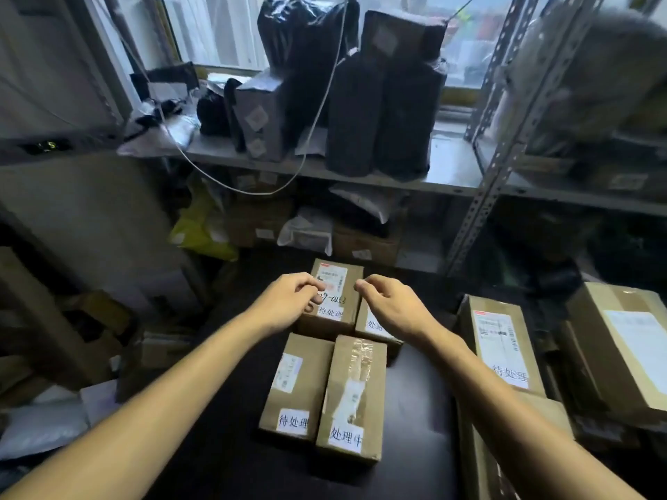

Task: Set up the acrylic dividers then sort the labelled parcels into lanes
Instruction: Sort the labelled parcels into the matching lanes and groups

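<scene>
Hovering side by side: left grip point(288, 301), right grip point(389, 304), fingers curled pinch-like; whether anything clear is pinched, cannot tell. Just beneath grips, four brown cardboard parcels with white labels point(355, 395) packed touching on black counter point(223, 445), probably grouped as one lane.

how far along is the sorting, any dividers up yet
Done: nothing clearly. No acrylic divider shows, and four labelled parcels sit bunched on the dark table. In hand: left hand and right hand hover, fingers curled, over the far-left parcel; whether they grip anything is unclear. Left: dividers, then sorting these and the parcels at the right.
</scene>
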`<state>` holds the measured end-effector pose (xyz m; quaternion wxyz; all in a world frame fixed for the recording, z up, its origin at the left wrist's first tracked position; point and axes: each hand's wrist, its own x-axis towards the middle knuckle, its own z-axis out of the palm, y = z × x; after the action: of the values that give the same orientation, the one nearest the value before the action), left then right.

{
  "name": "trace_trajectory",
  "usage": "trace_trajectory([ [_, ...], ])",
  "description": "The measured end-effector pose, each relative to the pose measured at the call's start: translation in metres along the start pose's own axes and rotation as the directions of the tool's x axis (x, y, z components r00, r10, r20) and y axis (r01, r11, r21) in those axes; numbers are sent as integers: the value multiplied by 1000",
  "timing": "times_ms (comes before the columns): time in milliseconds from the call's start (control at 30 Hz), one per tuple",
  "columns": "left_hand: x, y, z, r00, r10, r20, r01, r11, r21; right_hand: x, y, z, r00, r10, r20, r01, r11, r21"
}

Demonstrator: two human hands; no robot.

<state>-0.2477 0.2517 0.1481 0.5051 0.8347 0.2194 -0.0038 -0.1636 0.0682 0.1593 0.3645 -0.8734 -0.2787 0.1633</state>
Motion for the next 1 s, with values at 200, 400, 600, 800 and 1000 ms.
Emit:
trace_trajectory([
  [200, 78, -22, 1, 997, -44, 58, 43, 999, 17, 73, 30, 22, 995, 98, 0, -98, 995, 16],
  [400, 137, -51, -2, 994, -78, 82, 76, 997, 27, 124, 51, 46, 982, 187, 20, -188, 980, 57],
  [600, 190, -89, 12, 984, -116, 132, 102, 989, 112, 158, 76, 82, 962, 271, 37, -268, 961, -59],
  [800, 215, -110, 42, 980, -183, 77, 158, 955, 253, 177, 95, 116, 910, 413, -28, -411, 895, -172],
  [1000, 220, -122, 53, 882, -448, 145, 436, 894, 103, 187, 96, 124, 883, 460, -93, -467, 879, -94],
])
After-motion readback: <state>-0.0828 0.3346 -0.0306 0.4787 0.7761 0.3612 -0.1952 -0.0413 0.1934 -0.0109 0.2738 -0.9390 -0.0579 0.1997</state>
